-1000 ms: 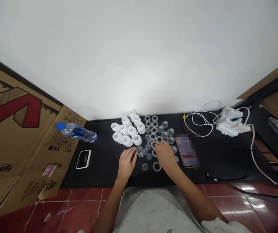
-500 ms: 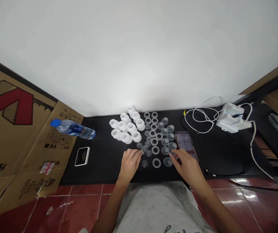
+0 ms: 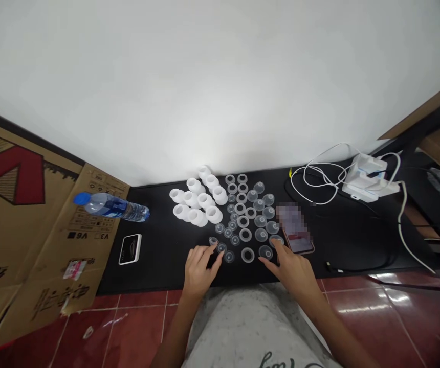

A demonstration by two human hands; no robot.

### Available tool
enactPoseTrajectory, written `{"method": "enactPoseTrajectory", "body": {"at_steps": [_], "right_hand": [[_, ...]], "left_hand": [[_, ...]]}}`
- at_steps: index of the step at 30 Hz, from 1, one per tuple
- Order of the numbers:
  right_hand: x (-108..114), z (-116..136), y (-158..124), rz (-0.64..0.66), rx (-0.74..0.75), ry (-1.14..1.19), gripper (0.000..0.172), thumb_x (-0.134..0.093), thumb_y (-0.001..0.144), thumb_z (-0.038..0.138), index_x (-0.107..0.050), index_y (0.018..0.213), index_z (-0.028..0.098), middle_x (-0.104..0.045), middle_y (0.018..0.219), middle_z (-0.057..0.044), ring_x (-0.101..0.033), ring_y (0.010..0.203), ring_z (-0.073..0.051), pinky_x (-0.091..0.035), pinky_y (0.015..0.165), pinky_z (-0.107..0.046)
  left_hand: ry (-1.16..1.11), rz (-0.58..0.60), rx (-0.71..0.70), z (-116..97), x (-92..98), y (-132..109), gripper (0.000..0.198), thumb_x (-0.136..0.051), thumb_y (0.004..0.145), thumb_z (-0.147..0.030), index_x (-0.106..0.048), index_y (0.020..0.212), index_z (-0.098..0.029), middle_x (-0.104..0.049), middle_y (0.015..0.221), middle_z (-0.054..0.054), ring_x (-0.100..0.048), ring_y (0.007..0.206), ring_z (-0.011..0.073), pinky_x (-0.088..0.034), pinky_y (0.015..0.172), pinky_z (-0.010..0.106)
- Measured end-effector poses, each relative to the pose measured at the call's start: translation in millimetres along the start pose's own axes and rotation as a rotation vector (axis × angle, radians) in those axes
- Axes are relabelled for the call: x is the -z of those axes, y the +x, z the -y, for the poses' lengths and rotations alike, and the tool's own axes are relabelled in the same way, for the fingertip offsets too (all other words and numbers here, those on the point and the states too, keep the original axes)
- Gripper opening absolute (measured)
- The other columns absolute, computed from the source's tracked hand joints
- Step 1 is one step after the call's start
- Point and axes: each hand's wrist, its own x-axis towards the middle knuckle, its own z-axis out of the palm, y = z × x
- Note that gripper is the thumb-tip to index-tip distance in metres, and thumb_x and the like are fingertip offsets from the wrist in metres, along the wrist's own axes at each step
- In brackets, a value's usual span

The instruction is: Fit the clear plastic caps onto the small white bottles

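Note:
My left hand [image 3: 198, 269] is at the front of the black table, thumb and index finger apart. The index fingertip is at a small clear disc [image 3: 213, 240] that looks tilted; the thumb is beside another small clear disc [image 3: 222, 248]. My right hand [image 3: 295, 270] has its thumb and index finger spread around the front clear dome-shaped pieces. Its index finger touches a clear dome [image 3: 277, 239], partly covered, and the thumb points at another dome [image 3: 265, 252]. Between the hands run columns of translucent rings [image 3: 247, 255]. Several white wide-mouthed bottles [image 3: 196, 216] stand behind to the left.
A phone [image 3: 297, 232] lies right of the domes. Farther right are a white power strip [image 3: 366, 179] and loose cables [image 3: 315, 166]. On the left are a water bottle [image 3: 112, 205], a white-edged device [image 3: 130, 249] and a large cardboard box [image 3: 51, 245]. A white wall closes off the back.
My left hand has moved slightly left and toward me, and its thumb and index finger have parted. Small discs now lie at its fingertips. The right thumb has drawn away from the index finger.

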Motion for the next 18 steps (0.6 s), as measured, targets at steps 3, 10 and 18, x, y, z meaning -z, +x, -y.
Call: {"method": "enactPoseTrajectory", "body": {"at_steps": [3, 10, 18], "right_hand": [[0, 0, 4, 0.073, 0.026, -0.026, 0.038, -0.067, 0.107, 0.053, -0.067, 0.126, 0.020, -0.083, 0.087, -0.007, -0.079, 0.063, -0.026, -0.030, 0.050, -0.030], [0, 7, 17, 0.154, 0.050, -0.032, 0.029, -0.078, 0.103, 0.040, -0.067, 0.121, 0.021, -0.081, 0.090, -0.006, -0.080, 0.068, -0.025, -0.032, 0.051, -0.030], [-3, 26, 35, 0.144, -0.006, 0.000, 0.029, -0.072, 0.107, 0.041, -0.066, 0.126, 0.021, -0.081, 0.098, -0.008, -0.081, 0.074, -0.026, -0.039, 0.055, -0.030]], "left_hand": [[0.026, 0.082, 0.000, -2, -5.1, 7, 0.021, -0.070, 0.106, -0.027, -0.076, 0.127, -0.022, -0.078, 0.098, 0.007, -0.075, 0.090, 0.0245, -0.053, 0.080, 0.039], [-0.024, 0.064, 0.002, 3, -18.6, 17, 0.020, -0.061, 0.111, -0.023, -0.075, 0.126, -0.023, -0.080, 0.112, 0.009, -0.075, 0.102, 0.0253, -0.055, 0.090, 0.041], [0.129, 0.052, 0.010, 10, -20.2, 33, 0.019, -0.061, 0.112, -0.026, -0.077, 0.121, -0.021, -0.074, 0.101, 0.009, -0.069, 0.092, 0.0253, -0.049, 0.084, 0.041]]}}
